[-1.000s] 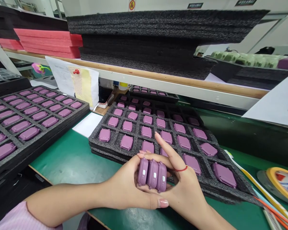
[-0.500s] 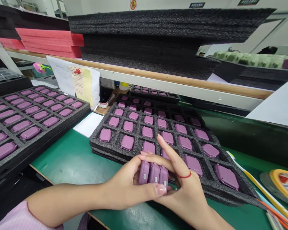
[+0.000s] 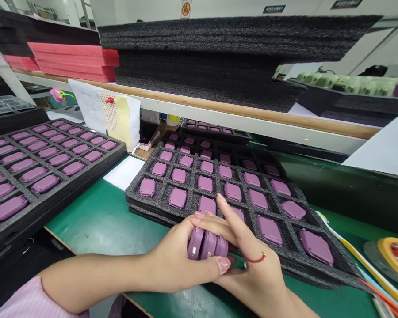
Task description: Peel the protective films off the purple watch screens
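Note:
Three purple plastic device cases [image 3: 208,245] stand side by side between my hands, small light buttons showing on their edges. My left hand [image 3: 182,260] is closed round them, its thumb across the lower front. From the right, my right hand [image 3: 252,254] grips the same cases, index finger raised and the other fingers over their top; a red string circles that hand. Just behind lies a black foam tray [image 3: 159,203] with purple cases in its pockets. The undersides of the held cases are hidden by my palms.
Another foam tray [image 3: 96,170] of purple cases lies at left on the green table [image 3: 86,221]. White paper [image 3: 124,172] lies between the trays. Yellow tape [image 3: 396,256] and cables [image 3: 368,260] are at right. Above, a shelf [image 3: 219,112] carries black foam sheets [image 3: 219,57] and red foam [image 3: 73,62].
The three cases have tilted and sunk slightly within my hands, and their button edges have turned. My right index finger is a little lower. The whole view has shifted slightly.

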A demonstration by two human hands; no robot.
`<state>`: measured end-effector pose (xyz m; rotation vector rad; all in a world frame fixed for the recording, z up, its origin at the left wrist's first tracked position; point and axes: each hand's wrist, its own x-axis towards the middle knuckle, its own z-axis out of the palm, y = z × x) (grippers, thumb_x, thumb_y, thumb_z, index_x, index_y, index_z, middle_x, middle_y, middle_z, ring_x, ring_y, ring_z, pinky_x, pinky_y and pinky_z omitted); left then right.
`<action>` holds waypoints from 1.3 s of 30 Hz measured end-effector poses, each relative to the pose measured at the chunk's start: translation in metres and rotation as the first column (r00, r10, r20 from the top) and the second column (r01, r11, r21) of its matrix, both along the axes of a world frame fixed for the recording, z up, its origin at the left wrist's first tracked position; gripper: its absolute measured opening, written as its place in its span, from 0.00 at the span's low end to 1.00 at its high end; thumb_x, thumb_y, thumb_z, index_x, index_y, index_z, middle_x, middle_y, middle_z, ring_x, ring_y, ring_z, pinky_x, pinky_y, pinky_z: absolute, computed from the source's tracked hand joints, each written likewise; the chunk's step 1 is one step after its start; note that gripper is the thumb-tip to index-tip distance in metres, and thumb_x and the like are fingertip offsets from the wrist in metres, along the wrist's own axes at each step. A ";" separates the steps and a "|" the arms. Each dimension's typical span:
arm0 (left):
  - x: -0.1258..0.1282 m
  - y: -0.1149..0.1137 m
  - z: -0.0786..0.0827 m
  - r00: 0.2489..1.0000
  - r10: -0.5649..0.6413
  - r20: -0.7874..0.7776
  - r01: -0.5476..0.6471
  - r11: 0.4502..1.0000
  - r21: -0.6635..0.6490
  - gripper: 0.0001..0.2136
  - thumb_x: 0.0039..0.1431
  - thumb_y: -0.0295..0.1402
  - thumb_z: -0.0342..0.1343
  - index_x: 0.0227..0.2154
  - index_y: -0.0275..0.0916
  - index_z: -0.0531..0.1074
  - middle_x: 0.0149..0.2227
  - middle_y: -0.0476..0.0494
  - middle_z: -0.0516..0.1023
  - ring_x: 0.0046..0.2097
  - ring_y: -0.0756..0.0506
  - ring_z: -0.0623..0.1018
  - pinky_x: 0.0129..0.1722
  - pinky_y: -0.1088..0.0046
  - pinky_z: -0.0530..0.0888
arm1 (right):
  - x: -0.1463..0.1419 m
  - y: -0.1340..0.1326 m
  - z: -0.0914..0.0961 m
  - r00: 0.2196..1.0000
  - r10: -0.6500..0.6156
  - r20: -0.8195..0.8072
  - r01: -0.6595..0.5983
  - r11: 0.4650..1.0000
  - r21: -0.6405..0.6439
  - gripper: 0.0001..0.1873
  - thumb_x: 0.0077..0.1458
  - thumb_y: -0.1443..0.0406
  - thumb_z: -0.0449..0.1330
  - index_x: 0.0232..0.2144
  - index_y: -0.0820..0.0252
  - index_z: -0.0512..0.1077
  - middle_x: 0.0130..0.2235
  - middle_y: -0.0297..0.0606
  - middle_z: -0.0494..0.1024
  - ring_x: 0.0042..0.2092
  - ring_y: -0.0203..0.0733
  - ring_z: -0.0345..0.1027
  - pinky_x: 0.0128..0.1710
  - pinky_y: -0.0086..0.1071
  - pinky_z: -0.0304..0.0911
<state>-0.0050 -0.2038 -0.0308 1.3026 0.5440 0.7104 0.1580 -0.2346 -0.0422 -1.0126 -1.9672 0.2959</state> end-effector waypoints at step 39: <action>-0.009 0.008 -0.003 0.995 0.099 0.018 -0.092 0.829 0.551 0.19 0.49 0.28 0.71 0.45 0.40 0.79 0.48 0.45 0.84 0.49 0.45 0.83 0.52 0.75 0.77 | 0.019 -0.005 0.014 0.887 -0.066 -0.458 -0.045 0.972 -0.229 0.28 0.69 0.49 0.49 0.68 0.45 0.58 0.57 0.39 0.76 0.62 0.44 0.69 0.63 0.36 0.65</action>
